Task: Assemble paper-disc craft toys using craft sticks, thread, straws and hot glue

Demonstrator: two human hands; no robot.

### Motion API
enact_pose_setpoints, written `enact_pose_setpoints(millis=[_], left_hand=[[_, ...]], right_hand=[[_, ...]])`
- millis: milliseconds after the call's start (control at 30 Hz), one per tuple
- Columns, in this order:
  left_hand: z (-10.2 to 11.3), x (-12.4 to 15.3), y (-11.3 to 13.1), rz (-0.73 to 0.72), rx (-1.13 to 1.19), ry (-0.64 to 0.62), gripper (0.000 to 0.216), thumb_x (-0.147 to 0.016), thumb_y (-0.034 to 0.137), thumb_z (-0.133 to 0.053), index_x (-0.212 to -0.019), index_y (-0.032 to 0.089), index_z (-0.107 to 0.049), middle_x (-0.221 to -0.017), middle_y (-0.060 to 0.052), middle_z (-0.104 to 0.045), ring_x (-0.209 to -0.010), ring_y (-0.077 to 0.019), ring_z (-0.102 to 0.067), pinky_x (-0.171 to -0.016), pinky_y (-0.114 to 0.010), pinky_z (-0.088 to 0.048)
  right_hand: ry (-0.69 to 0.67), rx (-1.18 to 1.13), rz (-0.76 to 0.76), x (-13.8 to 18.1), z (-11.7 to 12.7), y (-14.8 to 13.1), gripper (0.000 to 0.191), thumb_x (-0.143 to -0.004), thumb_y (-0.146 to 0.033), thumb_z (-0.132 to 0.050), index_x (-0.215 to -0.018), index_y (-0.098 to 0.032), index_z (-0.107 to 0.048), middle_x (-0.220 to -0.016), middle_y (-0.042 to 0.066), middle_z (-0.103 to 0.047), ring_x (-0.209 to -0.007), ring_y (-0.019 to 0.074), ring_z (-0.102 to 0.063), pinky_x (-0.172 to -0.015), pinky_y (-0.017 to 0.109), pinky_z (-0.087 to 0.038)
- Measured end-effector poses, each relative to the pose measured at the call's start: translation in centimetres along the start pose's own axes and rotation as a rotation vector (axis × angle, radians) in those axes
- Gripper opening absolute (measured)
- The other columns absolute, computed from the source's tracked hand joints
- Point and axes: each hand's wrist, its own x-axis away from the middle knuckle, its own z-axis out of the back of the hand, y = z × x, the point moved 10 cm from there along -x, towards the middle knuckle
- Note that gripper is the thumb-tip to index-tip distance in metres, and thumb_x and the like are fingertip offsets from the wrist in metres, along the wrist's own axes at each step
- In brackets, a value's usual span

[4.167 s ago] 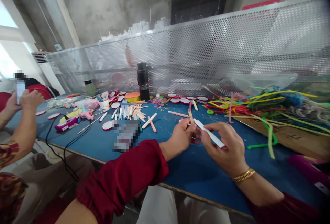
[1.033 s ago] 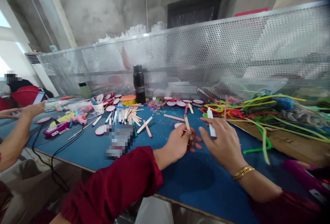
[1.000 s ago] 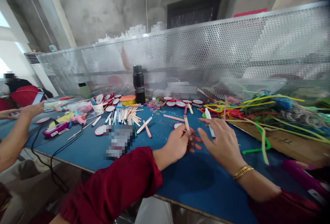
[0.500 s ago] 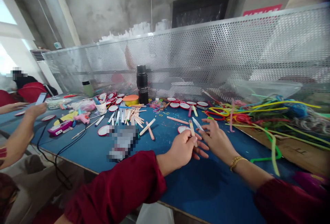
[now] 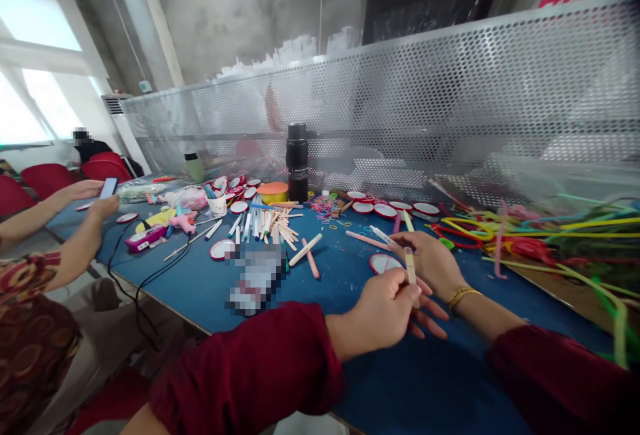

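My left hand [image 5: 383, 308] pinches a flat wooden craft stick [image 5: 410, 263], held upright with faint marks on its face. Just behind it, my right hand [image 5: 433, 261] grips a slim whitish marker [image 5: 381, 235] that points up and to the left, away from the stick. Part of that hand is hidden by the left one. On the blue table near my hands are a white disc with a red rim [image 5: 384, 263], a pink marker [image 5: 367, 240] and a yellow-green marker [image 5: 408, 221].
A blurred-out flat object [image 5: 257, 278] lies left of my hands, near crossed sticks. Behind are a marker pile [image 5: 260, 221], a black bottle [image 5: 297, 165] and more discs. Colourful pipe cleaners [image 5: 530, 241] fill the right. At left, another person's hands hold a phone [image 5: 109, 188] near a pink glue gun [image 5: 184, 221].
The view has swung left, so everything sits further right. My right hand has drawn in behind my left, and the marker has tilted flatter. The craft stick stays in my left hand.
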Motion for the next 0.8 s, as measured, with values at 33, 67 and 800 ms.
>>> enact_pose_setpoints(millis=[33, 67, 800], left_hand=[[-0.1, 0.1, 0.0, 0.004, -0.005, -0.011, 0.015, -0.097, 0.032, -0.046, -0.102, 0.019, -0.047, -0.086, -0.005, -0.067, -0.055, -0.0110, -0.065, -0.050, -0.019, -0.045], [-0.3, 0.1, 0.0, 0.006, -0.013, -0.025, 0.013, -0.097, 0.031, -0.045, -0.102, 0.019, -0.047, -0.086, -0.004, -0.067, -0.056, -0.0107, -0.064, -0.051, -0.019, -0.045], [-0.7, 0.1, -1.7, 0.028, -0.066, -0.063, 0.030, -0.093, 0.045, -0.053, -0.106, 0.019, -0.049, -0.091, -0.006, -0.071, -0.059, -0.0125, -0.067, -0.052, -0.021, -0.044]], right_hand=[[-0.028, -0.005, -0.011, -0.1, -0.3, 0.3, 0.013, -0.084, -0.030, -0.068, -0.088, -0.021, -0.077, -0.082, 0.008, -0.078, -0.067, 0.0200, -0.070, -0.058, 0.029, -0.048], [-0.052, -0.013, -0.034, -0.2, -0.5, 0.8, 0.014, -0.085, -0.031, -0.068, -0.089, -0.021, -0.076, -0.081, 0.008, -0.078, -0.066, 0.0199, -0.070, -0.057, 0.029, -0.048], [-0.283, 0.469, -0.667, -1.7, 0.6, 14.3, 0.035, -0.096, -0.037, -0.050, -0.109, -0.017, -0.077, -0.110, 0.021, -0.075, -0.099, 0.0293, -0.070, -0.070, 0.038, -0.038]])
